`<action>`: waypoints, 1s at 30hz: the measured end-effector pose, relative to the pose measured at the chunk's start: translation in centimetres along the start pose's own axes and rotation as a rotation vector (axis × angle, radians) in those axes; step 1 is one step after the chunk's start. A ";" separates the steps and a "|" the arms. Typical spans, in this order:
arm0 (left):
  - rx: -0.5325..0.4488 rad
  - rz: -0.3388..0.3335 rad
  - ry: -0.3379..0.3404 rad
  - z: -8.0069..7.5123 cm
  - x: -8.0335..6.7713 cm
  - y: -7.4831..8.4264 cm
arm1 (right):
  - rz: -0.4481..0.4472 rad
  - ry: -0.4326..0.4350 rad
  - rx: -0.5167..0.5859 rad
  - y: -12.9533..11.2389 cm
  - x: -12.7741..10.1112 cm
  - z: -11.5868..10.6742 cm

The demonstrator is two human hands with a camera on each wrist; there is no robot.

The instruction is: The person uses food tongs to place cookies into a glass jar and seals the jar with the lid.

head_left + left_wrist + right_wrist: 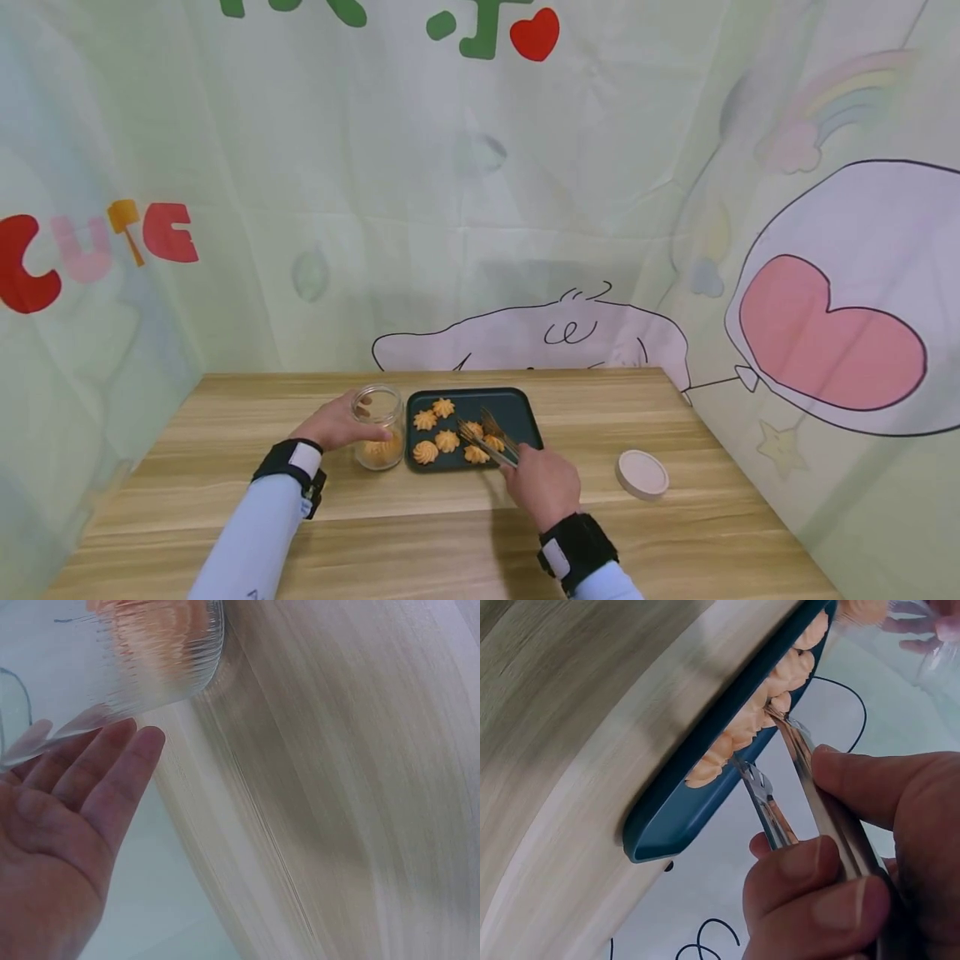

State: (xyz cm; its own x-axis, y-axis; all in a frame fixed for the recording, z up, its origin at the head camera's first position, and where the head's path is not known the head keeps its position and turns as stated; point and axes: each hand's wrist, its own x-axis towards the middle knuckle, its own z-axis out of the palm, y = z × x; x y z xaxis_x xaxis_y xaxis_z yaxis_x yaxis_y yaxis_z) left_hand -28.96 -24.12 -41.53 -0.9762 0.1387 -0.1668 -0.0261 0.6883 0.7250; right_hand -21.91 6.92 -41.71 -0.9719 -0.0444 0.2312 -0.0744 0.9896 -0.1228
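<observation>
Right hand [547, 487] grips tongs [826, 817] at cookies [446, 441] on tray [517, 408]; left hand [337, 423] holds jar [388, 414] beside; wooden surface [420, 533], cartoon backdrop [525, 183].

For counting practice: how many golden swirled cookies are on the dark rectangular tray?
7 cookies show: four on the left half of the tray, three near its middle, by the shiny metal tongs, which may hide more.

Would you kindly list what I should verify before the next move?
1. Left hand holding the clear glass jar: ok.
2. Jar mouth uncovered: ok, the round white lid lies apart on the wooden table.
3. Right hand gripping the silver metal tongs: ok.
4. Dark teal rectangular tray beside the jar: ok.
5. Secure pinch on one of the golden swirled cookies: cannot tell; the tong tips are among them.
</observation>
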 end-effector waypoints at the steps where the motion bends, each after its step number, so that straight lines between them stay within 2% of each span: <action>1: 0.000 0.002 -0.001 0.0 0.0 0.0 | 0.000 0.006 -0.001 0.0 0.0 0.1; 10: -0.005 -0.009 -0.003 -0.1 -0.1 0.0 | -0.016 0.031 -0.010 -0.1 0.2 0.6; 30: 0.003 -0.004 -0.009 -0.2 -0.1 0.4 | 0.006 -0.021 0.025 0.1 1.1 1.1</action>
State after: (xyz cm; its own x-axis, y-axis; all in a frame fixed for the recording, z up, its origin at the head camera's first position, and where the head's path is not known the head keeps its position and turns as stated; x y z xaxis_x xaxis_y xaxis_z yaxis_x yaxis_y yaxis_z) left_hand -28.92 -23.98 -41.14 -0.9742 0.1419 -0.1756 -0.0296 0.6910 0.7222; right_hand -23.22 6.85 -42.52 -0.9769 -0.0413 0.2096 -0.0735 0.9862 -0.1484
